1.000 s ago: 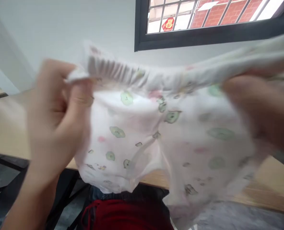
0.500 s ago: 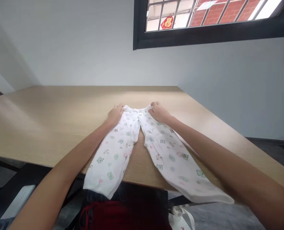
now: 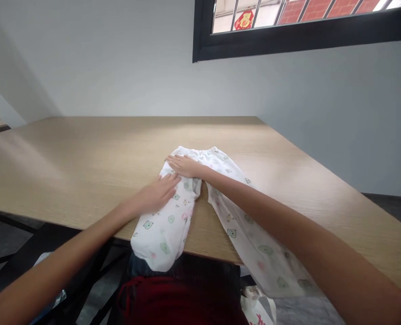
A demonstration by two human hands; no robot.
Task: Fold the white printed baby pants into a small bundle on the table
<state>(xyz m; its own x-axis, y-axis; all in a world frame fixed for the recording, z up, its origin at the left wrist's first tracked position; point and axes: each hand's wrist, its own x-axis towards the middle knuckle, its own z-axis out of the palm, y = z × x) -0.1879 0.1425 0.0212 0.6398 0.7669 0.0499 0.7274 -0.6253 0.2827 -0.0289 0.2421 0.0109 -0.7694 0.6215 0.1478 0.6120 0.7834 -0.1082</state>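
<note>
A small pair of white trousers (image 3: 173, 221) printed with green and pink shapes lies flat on the wooden table (image 3: 85, 167), waistband away from me, both leg ends hanging over the near edge. My left hand (image 3: 161, 192) rests flat on the upper part of the left leg, fingers stretched out. My right hand (image 3: 183, 164) reaches across and lies flat on the left side of the waist area, fingers extended. Neither hand grips the cloth.
A grey wall rises behind the table, with a dark-framed window (image 3: 288, 31) high up at the right. The table's right edge runs diagonally toward me. Red cloth (image 3: 173, 302) and a white bag (image 3: 258, 307) show below the near edge.
The trousers went from held up before my face to spread on the table. Both hands left the waistband corners; the right crossed to the left side, the left slid down the leg.
</note>
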